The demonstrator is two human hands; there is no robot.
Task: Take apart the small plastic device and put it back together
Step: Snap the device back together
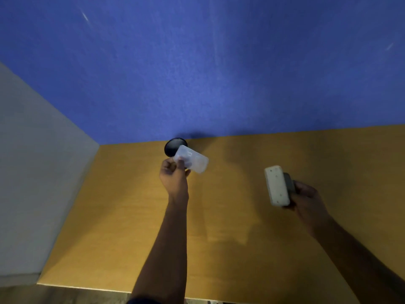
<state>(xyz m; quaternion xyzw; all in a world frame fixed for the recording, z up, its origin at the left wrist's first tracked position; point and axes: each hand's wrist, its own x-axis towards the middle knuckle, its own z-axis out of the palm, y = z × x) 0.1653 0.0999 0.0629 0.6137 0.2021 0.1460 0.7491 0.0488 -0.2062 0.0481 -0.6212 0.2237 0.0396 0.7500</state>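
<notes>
The device is in two pieces, held apart above the wooden table (122, 216). My left hand (173, 174) pinches one end of a translucent white plastic cover (194, 161), which tilts down to the right. About a hand's width to the right, my right hand (306, 198) grips the white rectangular body (276, 185) of the device. Its flat face with small holes points left, and a dark grey part (288, 182) sits on its back against my fingers.
A round black object (172, 145) rests at the table's far edge against the blue wall (197, 73), partly hidden behind the cover. A grey partition (28, 172) borders the table on the left. The table's near edge runs along the bottom.
</notes>
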